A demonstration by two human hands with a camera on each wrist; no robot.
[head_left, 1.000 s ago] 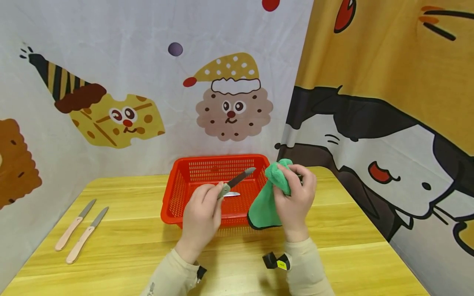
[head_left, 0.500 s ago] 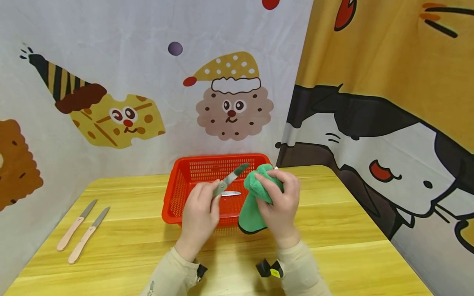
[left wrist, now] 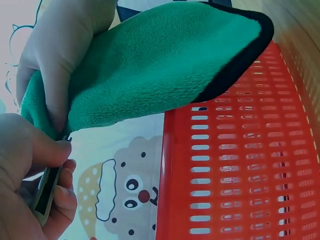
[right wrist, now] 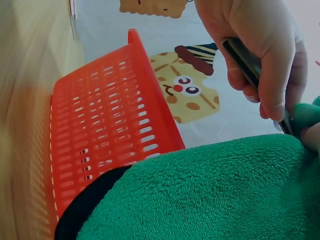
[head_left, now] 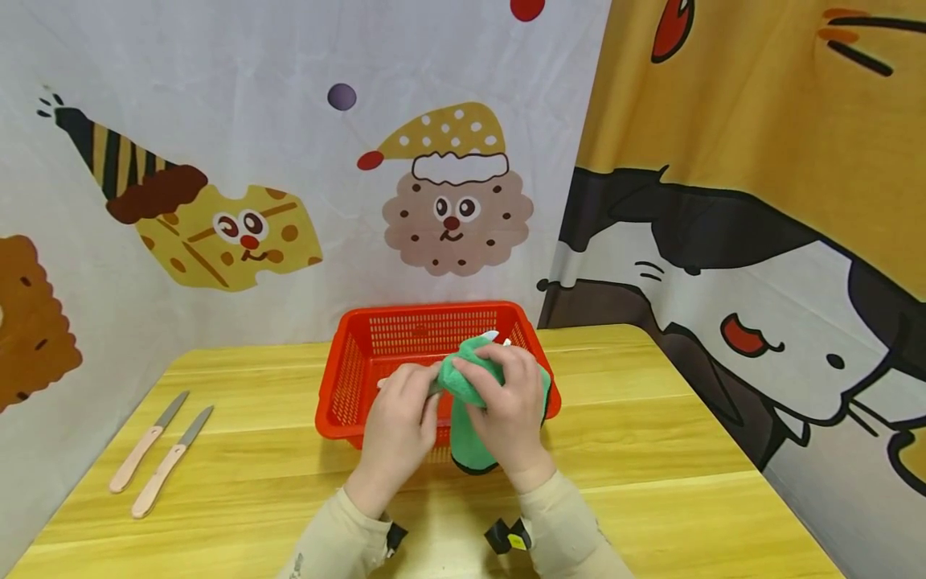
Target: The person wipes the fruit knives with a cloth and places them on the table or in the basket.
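In the head view my left hand (head_left: pixel 398 418) grips a folding knife by its grey-green handle, over the front of the red basket. The left wrist view shows the knife handle (left wrist: pixel 47 190) between thumb and curled fingers. My right hand (head_left: pixel 510 402) pinches a bunched green cloth (head_left: pixel 473 442) with black edging around the blade. Cloth hides most of the blade; a pale tip (head_left: pixel 490 334) sticks out beyond it. In the right wrist view the loose part of the cloth (right wrist: pixel 215 185) hangs in front of the basket, and both hands nearly meet at the blade's base.
A red perforated basket (head_left: pixel 340 402) stands on the wooden table (head_left: pixel 651 482) behind the hands, with something pale (head_left: pixel 382 383) inside, mostly hidden. Two wooden-handled knives (head_left: pixel 148 438) (head_left: pixel 172 460) lie on the left. A printed curtain (head_left: pixel 289 121) hangs behind.
My right hand has moved left with the cloth and now wraps it over the knife blade, which was bare before. My left hand keeps its grip, almost in place.
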